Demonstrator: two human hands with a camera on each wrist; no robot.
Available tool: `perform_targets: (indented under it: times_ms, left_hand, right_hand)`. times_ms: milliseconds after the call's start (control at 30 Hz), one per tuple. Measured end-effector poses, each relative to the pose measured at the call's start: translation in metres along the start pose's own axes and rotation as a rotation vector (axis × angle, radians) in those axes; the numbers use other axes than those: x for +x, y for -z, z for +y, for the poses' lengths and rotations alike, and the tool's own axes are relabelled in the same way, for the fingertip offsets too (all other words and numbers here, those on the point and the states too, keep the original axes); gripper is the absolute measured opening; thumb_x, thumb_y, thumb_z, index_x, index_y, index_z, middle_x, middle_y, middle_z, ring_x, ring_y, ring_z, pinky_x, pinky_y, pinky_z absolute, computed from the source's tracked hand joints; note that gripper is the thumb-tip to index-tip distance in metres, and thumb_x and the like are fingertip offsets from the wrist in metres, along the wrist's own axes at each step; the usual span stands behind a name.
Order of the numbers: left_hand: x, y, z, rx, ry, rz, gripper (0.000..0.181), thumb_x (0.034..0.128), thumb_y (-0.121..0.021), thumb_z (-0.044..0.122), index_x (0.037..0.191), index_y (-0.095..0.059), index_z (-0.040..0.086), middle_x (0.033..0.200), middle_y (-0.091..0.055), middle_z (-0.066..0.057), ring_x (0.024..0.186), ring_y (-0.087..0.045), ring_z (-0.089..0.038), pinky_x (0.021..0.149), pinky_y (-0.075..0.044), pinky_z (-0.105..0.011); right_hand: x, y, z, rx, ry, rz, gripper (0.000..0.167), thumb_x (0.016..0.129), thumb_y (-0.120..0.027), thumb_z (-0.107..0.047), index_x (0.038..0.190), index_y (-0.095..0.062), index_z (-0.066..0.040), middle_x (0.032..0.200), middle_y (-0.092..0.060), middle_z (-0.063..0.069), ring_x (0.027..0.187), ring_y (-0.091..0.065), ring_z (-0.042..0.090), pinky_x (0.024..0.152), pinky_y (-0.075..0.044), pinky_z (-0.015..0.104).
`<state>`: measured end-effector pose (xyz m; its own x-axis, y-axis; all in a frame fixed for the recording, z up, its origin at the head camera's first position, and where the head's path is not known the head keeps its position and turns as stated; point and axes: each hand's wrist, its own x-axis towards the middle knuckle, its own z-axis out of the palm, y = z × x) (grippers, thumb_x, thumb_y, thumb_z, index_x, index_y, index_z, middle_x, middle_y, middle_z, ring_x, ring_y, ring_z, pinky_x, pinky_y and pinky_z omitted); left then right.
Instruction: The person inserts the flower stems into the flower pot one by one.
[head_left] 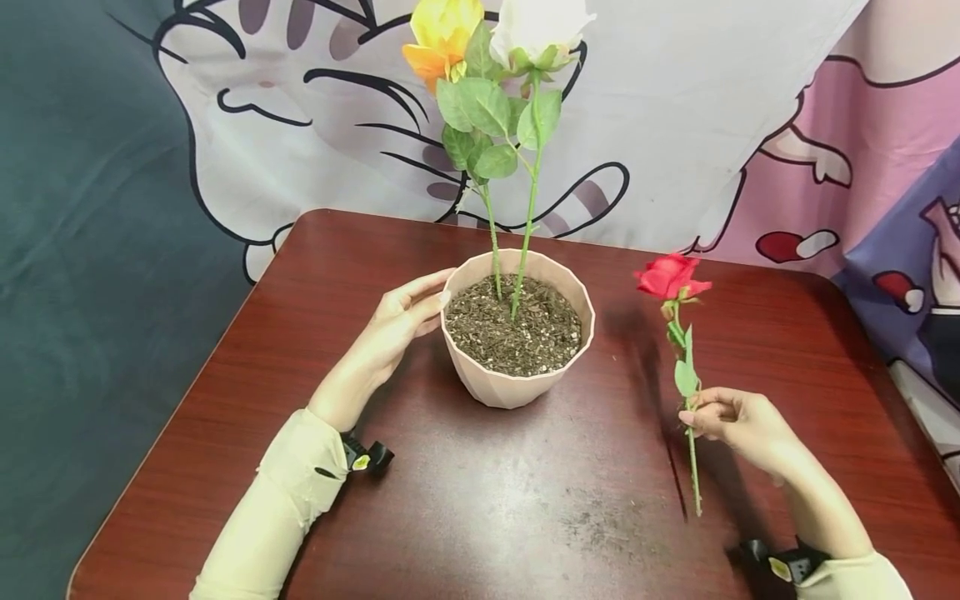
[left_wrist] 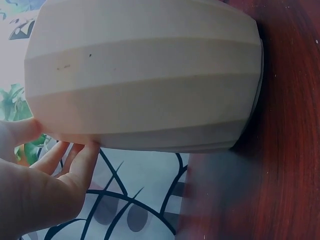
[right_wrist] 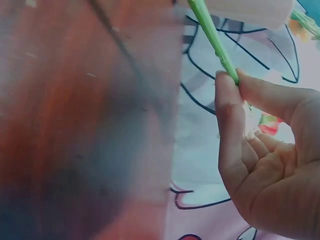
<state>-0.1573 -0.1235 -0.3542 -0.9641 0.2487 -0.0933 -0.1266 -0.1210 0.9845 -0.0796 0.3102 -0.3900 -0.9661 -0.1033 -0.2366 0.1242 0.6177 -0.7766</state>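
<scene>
A pale pink faceted flowerpot point(head_left: 510, 390) full of dark soil point(head_left: 525, 333) stands on the table. An artificial yellow rose point(head_left: 442, 33) and white rose point(head_left: 540, 37) rise from the soil on green stems. With its fingers fairly straight, my left hand point(head_left: 397, 321) touches the pot's left side, thumb at the rim; the left wrist view shows fingertips against the outer wall point(left_wrist: 150, 100). To the right of the pot, my right hand point(head_left: 746, 421) pinches the stem point(right_wrist: 212, 37) of a red rose point(head_left: 671, 277) between thumb and index finger. This rose is nearly upright, bloom up.
The brown wooden table point(head_left: 450, 517) bears a dark smudged patch point(head_left: 611, 529) near the front. A cartoon-cat curtain point(head_left: 300, 125) hangs behind the table, with a dark green cloth point(head_left: 90, 292) on the left.
</scene>
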Motion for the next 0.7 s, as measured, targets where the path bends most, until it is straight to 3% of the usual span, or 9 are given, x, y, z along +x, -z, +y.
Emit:
perform_targets:
  times_ms: [167,267,467,700]
  left_hand:
    - [0.001,0.000,0.000,0.008,0.009,-0.001,0.045,0.0947,-0.053,0.016,0.139,-0.045,0.011,0.136,-0.048,-0.008,0.111,-0.049,-0.010,0.093,-0.042,-0.031]
    - [0.000,0.000,0.000,0.013,0.018,0.001,0.045,0.0949,-0.053,0.016,0.139,-0.045,0.011,0.135,-0.048,-0.008,0.110,-0.049,-0.010,0.091,-0.043,-0.029]
    - [-0.001,0.002,-0.001,0.016,0.024,0.005,0.046,0.0954,-0.052,0.016,0.140,-0.043,0.010,0.135,-0.047,-0.010,0.106,-0.050,-0.008,0.089,-0.044,-0.026]
    - [0.001,0.001,0.000,0.011,0.019,0.001,0.046,0.0954,-0.052,0.015,0.140,-0.043,0.010,0.135,-0.047,-0.009,0.107,-0.050,-0.009,0.090,-0.044,-0.028]
  right_hand:
    - [0.004,0.013,0.001,0.101,0.090,0.053,0.012,0.088,-0.066,-0.014,0.096,-0.062,-0.005,0.076,-0.070,0.000,0.067,-0.066,0.010,0.058,-0.053,0.028]
    - [0.005,0.020,-0.012,0.258,0.201,0.133,0.007,0.087,-0.063,-0.004,0.094,-0.064,-0.007,0.076,-0.071,-0.001,0.067,-0.066,0.007,0.059,-0.052,0.023]
    - [0.008,0.035,-0.053,0.732,0.468,0.280,0.020,0.085,-0.053,0.017,0.087,-0.063,0.000,0.076,-0.072,0.004,0.064,-0.067,0.012,0.056,-0.051,0.019]
    - [0.019,0.037,-0.095,0.998,0.660,0.318,0.020,0.085,-0.049,0.021,0.101,-0.056,0.013,0.084,-0.069,0.019,0.075,-0.068,0.024,0.060,-0.054,0.024]
